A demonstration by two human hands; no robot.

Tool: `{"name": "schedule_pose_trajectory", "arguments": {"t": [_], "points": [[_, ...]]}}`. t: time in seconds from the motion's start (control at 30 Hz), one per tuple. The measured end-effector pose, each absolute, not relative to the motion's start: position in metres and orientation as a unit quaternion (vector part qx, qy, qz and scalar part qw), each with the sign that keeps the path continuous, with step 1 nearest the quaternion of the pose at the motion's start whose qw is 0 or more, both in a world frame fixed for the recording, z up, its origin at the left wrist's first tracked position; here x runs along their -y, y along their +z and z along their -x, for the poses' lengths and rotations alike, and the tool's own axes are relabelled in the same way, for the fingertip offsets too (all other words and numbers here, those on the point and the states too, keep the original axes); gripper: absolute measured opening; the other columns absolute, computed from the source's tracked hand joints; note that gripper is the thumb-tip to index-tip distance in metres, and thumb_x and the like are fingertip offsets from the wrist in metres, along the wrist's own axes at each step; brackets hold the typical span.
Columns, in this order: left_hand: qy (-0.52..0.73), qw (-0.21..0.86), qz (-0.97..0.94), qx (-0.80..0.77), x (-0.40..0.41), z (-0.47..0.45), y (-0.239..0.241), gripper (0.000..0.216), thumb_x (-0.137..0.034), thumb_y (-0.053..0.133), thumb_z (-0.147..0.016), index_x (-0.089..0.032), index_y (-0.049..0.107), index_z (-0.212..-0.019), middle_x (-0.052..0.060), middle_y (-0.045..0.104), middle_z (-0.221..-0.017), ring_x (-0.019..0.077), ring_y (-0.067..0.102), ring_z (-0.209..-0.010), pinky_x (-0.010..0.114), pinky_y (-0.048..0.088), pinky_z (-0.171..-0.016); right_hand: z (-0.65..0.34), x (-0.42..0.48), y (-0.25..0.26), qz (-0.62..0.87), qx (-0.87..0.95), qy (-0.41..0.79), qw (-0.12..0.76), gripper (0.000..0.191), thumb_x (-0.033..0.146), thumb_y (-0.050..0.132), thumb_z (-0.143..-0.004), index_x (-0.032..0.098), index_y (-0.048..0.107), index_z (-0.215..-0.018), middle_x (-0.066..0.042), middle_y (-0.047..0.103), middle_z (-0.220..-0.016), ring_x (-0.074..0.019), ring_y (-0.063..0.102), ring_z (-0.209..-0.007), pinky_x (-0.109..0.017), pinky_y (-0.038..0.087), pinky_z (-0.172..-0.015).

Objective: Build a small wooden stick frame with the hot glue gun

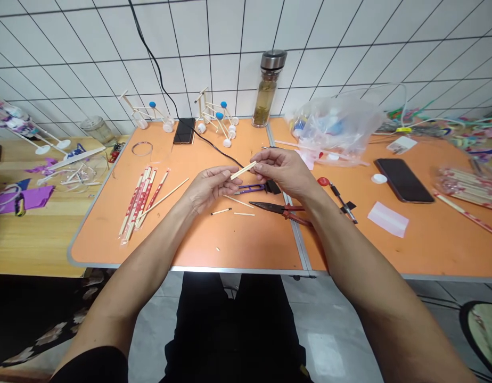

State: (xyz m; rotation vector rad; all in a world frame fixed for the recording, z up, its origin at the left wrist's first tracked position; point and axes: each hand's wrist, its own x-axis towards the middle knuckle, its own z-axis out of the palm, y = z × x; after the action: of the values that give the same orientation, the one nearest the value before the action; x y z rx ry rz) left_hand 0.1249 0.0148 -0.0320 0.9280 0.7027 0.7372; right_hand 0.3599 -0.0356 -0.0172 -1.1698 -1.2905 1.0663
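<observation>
Short pieces of wooden chopstick (243,170), lying side by side, are held up over the orange table. My left hand (212,186) pinches their left end between thumb and fingers. At the right end, my right hand (280,169) pinches them too. Just below are purple-handled thread snips (249,188), partly hidden by the hands. Pliers with red handles (276,208) lie under my right wrist. Nearer me on the tabletop are a dark-tipped short stick (221,211), a thin stick (238,201) and another short piece (244,214).
Wrapped chopsticks (137,205) lie at left with a loose chopstick (163,198) across them. Stick models with white wheels (218,116), a phone (184,131) and a glass tea bottle (267,90) stand at the back. A plastic bag (337,127) and another phone (404,180) are at right.
</observation>
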Motion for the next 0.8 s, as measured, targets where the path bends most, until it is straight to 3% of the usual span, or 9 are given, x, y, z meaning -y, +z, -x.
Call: {"name": "schedule_pose_trajectory", "arguments": {"t": [0.3,0.5,0.7,0.8], "points": [[0.405,0.742,-0.447,-0.291,-0.012,-0.125,-0.029,0.031,-0.014,0.094,-0.084,-0.014,0.082,-0.112,0.008,0.086,-0.09,0.0138,0.08,-0.072,0.023,0.064,-0.076,-0.353,0.031,-0.03,0.472,0.487,0.459,0.574,0.038,0.041,0.102,-0.074,0.021,0.081,-0.098,-0.002,0.083,-0.087,-0.0108,0.072,-0.065,-0.023,0.061,-0.063],[0.429,0.72,-0.444,-0.317,-0.015,-0.126,-0.031,0.014,-0.02,0.087,-0.093,-0.012,0.081,-0.102,0.009,0.085,-0.085,0.0124,0.078,-0.065,0.02,0.061,-0.067,-0.353,0.031,-0.032,0.478,0.482,0.476,0.559,0.044,0.045,0.102,-0.074,0.021,0.081,-0.104,-0.003,0.084,-0.091,-0.0116,0.073,-0.069,-0.024,0.063,-0.066],[0.413,0.723,-0.423,-0.356,-0.015,-0.127,-0.027,0.004,-0.012,0.081,-0.097,-0.011,0.077,-0.095,0.007,0.084,-0.081,0.0103,0.076,-0.06,0.017,0.06,-0.063,-0.352,0.032,-0.032,0.461,0.511,0.464,0.558,0.05,0.051,0.103,-0.074,0.022,0.082,-0.108,-0.004,0.085,-0.092,-0.013,0.074,-0.069,-0.026,0.065,-0.067],[0.407,0.727,-0.41,-0.371,-0.015,-0.128,-0.026,0.01,-0.007,0.072,-0.1,-0.01,0.075,-0.091,0.007,0.083,-0.079,0.0095,0.075,-0.059,0.017,0.06,-0.062,-0.352,0.032,-0.032,0.457,0.518,0.463,0.555,0.05,0.053,0.104,-0.073,0.022,0.083,-0.107,-0.004,0.084,-0.092,-0.013,0.074,-0.069,-0.026,0.066,-0.068]]}}
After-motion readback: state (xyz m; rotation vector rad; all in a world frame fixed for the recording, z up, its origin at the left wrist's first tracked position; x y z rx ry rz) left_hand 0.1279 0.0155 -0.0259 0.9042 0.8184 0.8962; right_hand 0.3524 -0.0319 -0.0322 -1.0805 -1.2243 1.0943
